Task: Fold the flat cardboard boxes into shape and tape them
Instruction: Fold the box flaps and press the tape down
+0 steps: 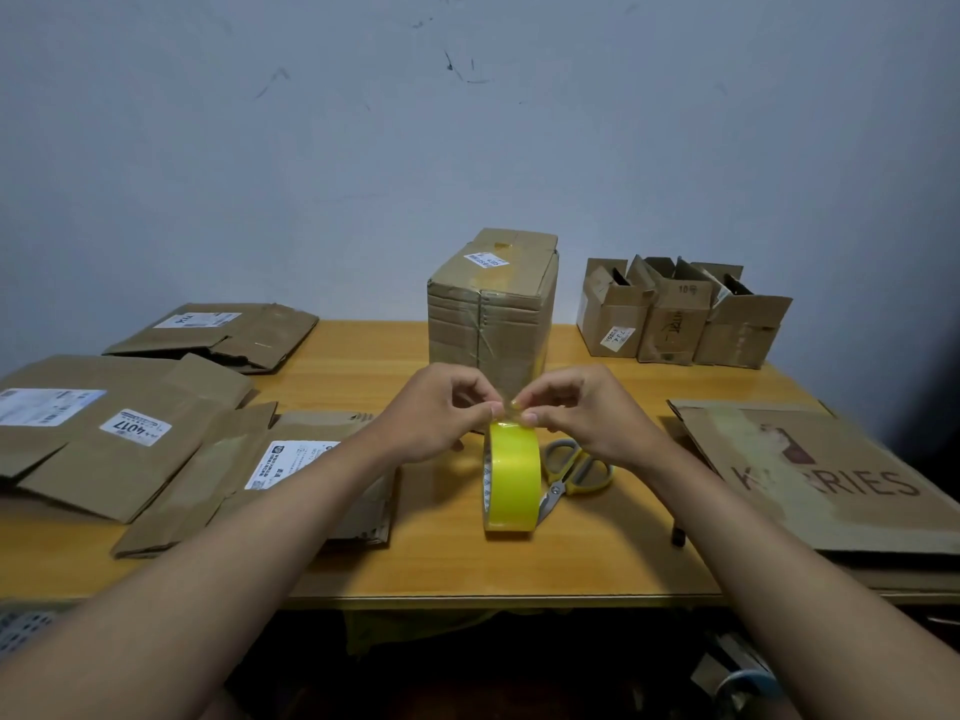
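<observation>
- Cardboard boxes are what this job is about: flat ones (130,433) lie out beyond the left hand, a large printed flat sheet (831,475) lies out beyond the right hand, and one shaped box (491,304) stands upright just behind both hands, its seams apparently already taped.
- Three small open-topped boxes (680,319) stand behind and to the right of the right hand, well apart from it.
- Tape roll (511,478) stands on edge on the table (441,558), directly under the two hands, where they meet over its top.
- Left hand (441,413) has its fingers curled, pinching at the top of the roll; the right hand (582,413) is curled likewise, its fingertips meeting the left's on the loose end.
- Judging by this, the step in hand is finding and lifting the tape's end. It goes best if one hand steadies the roll so it cannot tip or roll away, while a nail lifts the whole width of the end, not one corner, lest it split into a strip.
- Scissors (571,472) lie just under the right hand, touching or nearly touching the roll, handy for the cut.
</observation>
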